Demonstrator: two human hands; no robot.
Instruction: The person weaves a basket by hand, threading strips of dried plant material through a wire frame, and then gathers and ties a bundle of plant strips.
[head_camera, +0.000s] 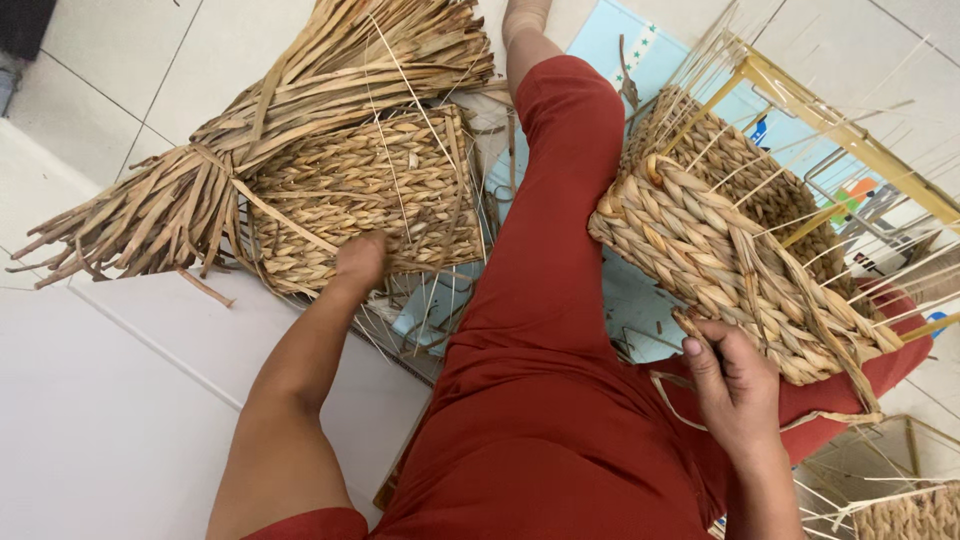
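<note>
At far left a tied bundle of dry, flat tan reed strips (230, 150) lay on the white tiled floor (120, 400), overlapping a flat square panel of plaited straw (370, 190). The left hand (360, 262) pressed on that panel's near edge, fingers curled under, grip unclear. At right, the right hand (735, 385) pinched a loose strand at the near corner of a half-woven, chunky braided basket on a gold metal frame (720, 240), which rested on the red-trousered lap (540, 330).

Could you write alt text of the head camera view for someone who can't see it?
A person seated on a tiled floor steadies a half-woven basket with the right hand, while the left hand reaches onto a flat woven panel beside a tied bundle of dried fibre strips.
</note>
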